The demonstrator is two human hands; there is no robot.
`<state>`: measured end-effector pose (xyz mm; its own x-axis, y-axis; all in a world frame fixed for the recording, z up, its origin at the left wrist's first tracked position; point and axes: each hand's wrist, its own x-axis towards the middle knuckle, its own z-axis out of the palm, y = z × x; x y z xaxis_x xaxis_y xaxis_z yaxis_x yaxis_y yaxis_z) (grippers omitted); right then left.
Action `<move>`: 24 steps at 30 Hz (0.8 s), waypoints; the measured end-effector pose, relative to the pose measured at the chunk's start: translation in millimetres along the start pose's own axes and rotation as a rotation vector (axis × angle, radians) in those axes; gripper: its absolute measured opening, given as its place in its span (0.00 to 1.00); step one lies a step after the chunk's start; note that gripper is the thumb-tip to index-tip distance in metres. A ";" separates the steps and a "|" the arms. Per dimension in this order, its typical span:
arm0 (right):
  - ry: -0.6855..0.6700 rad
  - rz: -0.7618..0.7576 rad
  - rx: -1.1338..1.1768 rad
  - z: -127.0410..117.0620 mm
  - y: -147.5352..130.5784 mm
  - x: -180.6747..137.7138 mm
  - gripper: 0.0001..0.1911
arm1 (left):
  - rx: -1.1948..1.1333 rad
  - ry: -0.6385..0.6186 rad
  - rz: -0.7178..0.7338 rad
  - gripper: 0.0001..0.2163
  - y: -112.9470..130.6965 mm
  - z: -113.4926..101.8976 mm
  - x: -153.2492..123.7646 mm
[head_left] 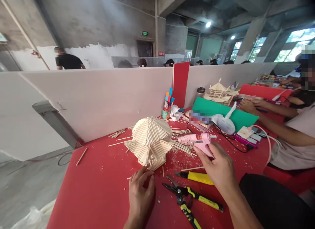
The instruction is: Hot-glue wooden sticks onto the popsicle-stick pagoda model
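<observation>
A two-tiered pavilion model (151, 133) made of thin pale wooden sticks stands upright on the red table (98, 189). My left hand (141, 189) rests in front of it, its index finger reaching to the front edge of the model's base and its thumb apart; I see nothing held in it. My right hand (219, 165) is closed around the handle of a pink hot glue gun (197, 141), whose nozzle end lies toward the model. Below the hands are a yellow utility knife (200, 178) and black-and-yellow pliers-like cutters (182, 199) with their handles spread.
Loose sticks (183, 147) and shavings lie behind and right of the model. A white partition (123, 97) borders the table. Farther right are a green board (221, 112), a plastic bag (225, 124), a purple power strip (246, 140) and a co-worker's arms (273, 124).
</observation>
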<state>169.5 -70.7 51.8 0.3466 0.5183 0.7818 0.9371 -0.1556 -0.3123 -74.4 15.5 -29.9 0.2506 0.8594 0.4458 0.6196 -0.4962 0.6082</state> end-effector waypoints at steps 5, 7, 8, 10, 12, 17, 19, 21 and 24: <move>-0.033 0.043 0.162 -2.5 -3.9 -4.6 0.13 | -0.045 0.006 -0.082 0.11 2.5 -2.5 0.2; -0.044 0.052 0.193 -1.1 -4.4 -6.1 0.12 | -0.075 0.001 -0.098 0.10 5.0 -3.9 1.0; -0.043 0.054 0.195 0.2 -4.1 -6.7 0.11 | -0.091 -0.004 -0.103 0.10 6.0 -4.4 1.5; -0.034 0.056 0.187 3.1 -3.2 -7.6 0.11 | -0.116 -0.014 -0.109 0.10 6.9 -5.1 2.2; -0.024 0.055 0.183 5.5 -2.8 -7.9 0.10 | -0.127 -0.019 -0.115 0.10 6.5 -5.3 2.1; -0.009 0.051 0.191 7.2 -4.5 -7.2 0.10 | -0.125 -0.026 -0.116 0.10 4.7 -5.9 0.2; -0.010 0.051 0.182 7.0 -4.4 -7.4 0.11 | -0.114 -0.028 -0.121 0.10 5.1 -6.5 -0.1; -0.006 0.052 0.177 6.4 -3.8 -7.9 0.11 | -0.110 -0.027 -0.120 0.09 6.0 -7.1 0.2; -0.001 0.056 0.172 4.8 -3.3 -9.0 0.11 | -0.117 -0.023 -0.111 0.09 7.3 -7.8 1.1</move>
<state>163.1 -70.7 43.2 0.3982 0.5141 0.7597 0.8955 -0.0383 -0.4434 -75.4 11.8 -19.8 0.2038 0.9115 0.3573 0.5536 -0.4083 0.7258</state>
